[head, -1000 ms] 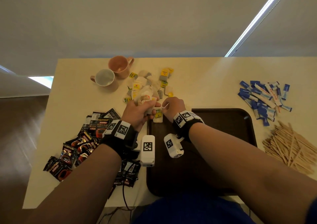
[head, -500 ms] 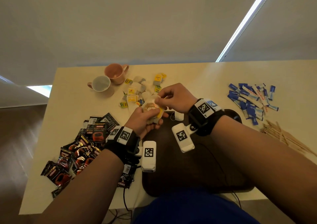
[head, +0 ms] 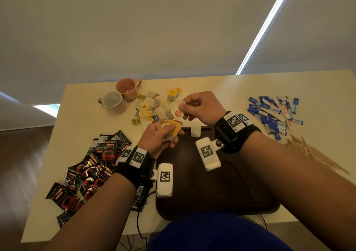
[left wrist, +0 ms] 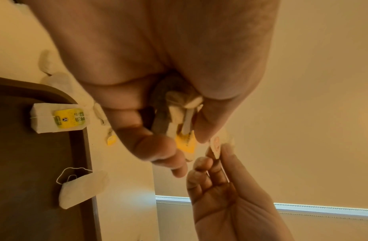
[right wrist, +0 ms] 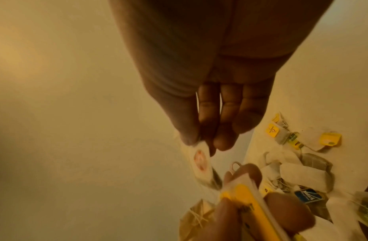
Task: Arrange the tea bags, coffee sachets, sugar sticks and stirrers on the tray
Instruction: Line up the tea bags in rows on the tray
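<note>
Coffee sachets [head: 87, 166]: heaped, desk [head: 221, 89] left. Left hand [head: 159, 139]: clutching a tea-bag bunch [head: 170, 128]. Right hand [head: 200, 106]: pinching one red-tagged tea bag [head: 177, 112], apparently string-linked to the bunch. Tray [head: 221, 193]: two tea bags at far edge.

Cream rectangular table [head: 221, 89]. Dark brown plastic tray [head: 212, 193] at near edge, centre. Two pink ceramic mugs [head: 119, 94] toward far left corner. Loose tea bags with yellow tags [head: 152, 106] near far edge. Black-and-red coffee sachets [head: 86, 171] by left edge. Blue-and-white sugar sticks [head: 273, 112] and wooden stirrers [head: 312, 152] at right.
</note>
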A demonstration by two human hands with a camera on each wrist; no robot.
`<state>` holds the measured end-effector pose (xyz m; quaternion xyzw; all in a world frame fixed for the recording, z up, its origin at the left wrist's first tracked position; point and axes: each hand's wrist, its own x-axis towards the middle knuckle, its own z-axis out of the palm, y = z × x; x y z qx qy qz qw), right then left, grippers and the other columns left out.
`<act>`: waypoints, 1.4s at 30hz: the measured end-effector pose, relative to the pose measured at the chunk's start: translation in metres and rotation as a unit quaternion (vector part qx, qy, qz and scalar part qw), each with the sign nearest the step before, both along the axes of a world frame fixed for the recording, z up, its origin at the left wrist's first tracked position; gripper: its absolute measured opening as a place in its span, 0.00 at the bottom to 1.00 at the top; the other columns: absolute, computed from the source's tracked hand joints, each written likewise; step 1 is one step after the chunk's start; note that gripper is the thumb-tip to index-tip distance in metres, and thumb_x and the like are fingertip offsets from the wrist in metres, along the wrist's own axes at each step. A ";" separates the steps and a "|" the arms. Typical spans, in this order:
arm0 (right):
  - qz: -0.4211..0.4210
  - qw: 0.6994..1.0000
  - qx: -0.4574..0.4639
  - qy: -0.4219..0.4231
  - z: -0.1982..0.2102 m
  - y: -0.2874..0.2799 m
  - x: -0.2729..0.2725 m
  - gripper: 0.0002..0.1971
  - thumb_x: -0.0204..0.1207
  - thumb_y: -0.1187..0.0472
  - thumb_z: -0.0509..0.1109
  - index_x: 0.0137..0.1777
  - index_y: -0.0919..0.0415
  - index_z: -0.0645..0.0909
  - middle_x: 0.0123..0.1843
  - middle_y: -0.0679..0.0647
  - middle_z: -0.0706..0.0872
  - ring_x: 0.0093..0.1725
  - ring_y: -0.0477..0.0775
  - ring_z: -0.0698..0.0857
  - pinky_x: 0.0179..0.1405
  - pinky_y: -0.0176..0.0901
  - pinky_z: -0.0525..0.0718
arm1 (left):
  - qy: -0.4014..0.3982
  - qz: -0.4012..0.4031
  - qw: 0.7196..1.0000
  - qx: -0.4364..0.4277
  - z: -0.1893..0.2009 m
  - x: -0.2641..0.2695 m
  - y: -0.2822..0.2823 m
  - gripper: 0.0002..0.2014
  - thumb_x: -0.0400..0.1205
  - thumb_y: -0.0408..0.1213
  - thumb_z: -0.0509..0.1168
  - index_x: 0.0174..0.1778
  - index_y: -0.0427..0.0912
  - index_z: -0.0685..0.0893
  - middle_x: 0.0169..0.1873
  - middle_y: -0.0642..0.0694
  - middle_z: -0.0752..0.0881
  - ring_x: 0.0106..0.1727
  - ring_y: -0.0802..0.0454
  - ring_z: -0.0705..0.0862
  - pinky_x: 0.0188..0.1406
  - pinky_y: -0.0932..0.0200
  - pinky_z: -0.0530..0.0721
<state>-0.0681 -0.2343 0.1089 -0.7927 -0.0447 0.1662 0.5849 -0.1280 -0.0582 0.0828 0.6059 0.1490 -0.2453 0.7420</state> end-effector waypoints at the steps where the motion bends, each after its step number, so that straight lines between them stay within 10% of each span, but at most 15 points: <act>1: -0.014 1.000 0.011 -0.002 0.000 -0.001 0.001 0.06 0.79 0.64 0.74 0.50 0.68 0.89 0.37 0.59 0.91 0.32 0.47 0.88 0.33 0.37 0.86 | -0.001 0.003 1.000 0.001 0.000 0.000 0.001 0.08 0.88 0.32 0.61 0.56 0.32 0.83 0.39 0.39 0.90 0.29 0.51 0.82 0.23 0.62 0.79; 14: -0.137 0.985 0.095 0.044 0.005 -0.009 0.002 0.02 0.80 0.70 0.71 0.47 0.70 0.84 0.38 0.60 0.90 0.36 0.59 0.91 0.36 0.47 0.92 | 0.027 0.077 0.997 -0.008 0.001 0.000 0.011 0.07 0.88 0.31 0.60 0.60 0.36 0.81 0.42 0.39 0.91 0.33 0.50 0.85 0.27 0.62 0.86; 25: 0.017 0.951 -0.296 0.088 -0.093 -0.041 0.001 0.05 0.80 0.56 0.73 0.49 0.56 0.87 0.41 0.52 0.91 0.39 0.50 0.90 0.35 0.39 0.85 | 0.038 0.099 0.994 0.008 -0.008 0.010 0.006 0.06 0.88 0.31 0.61 0.55 0.38 0.83 0.40 0.41 0.91 0.32 0.51 0.85 0.27 0.63 0.86; 34: 0.005 0.914 -0.390 0.111 -0.132 -0.023 0.010 0.05 0.78 0.58 0.75 0.48 0.58 0.88 0.47 0.55 0.88 0.45 0.53 0.83 0.43 0.41 0.79 | 0.059 0.082 0.995 0.011 -0.016 0.019 -0.003 0.09 0.88 0.32 0.62 0.61 0.33 0.82 0.40 0.42 0.92 0.33 0.52 0.86 0.32 0.59 0.86; 42: -0.052 0.944 -0.325 -0.002 -0.112 -0.031 0.012 0.08 0.77 0.57 0.75 0.53 0.57 0.85 0.51 0.51 0.87 0.47 0.51 0.84 0.48 0.42 0.83 | 0.076 0.088 0.993 -0.035 -0.018 0.019 -0.005 0.10 0.87 0.34 0.63 0.61 0.34 0.82 0.46 0.38 0.91 0.34 0.51 0.86 0.30 0.62 0.86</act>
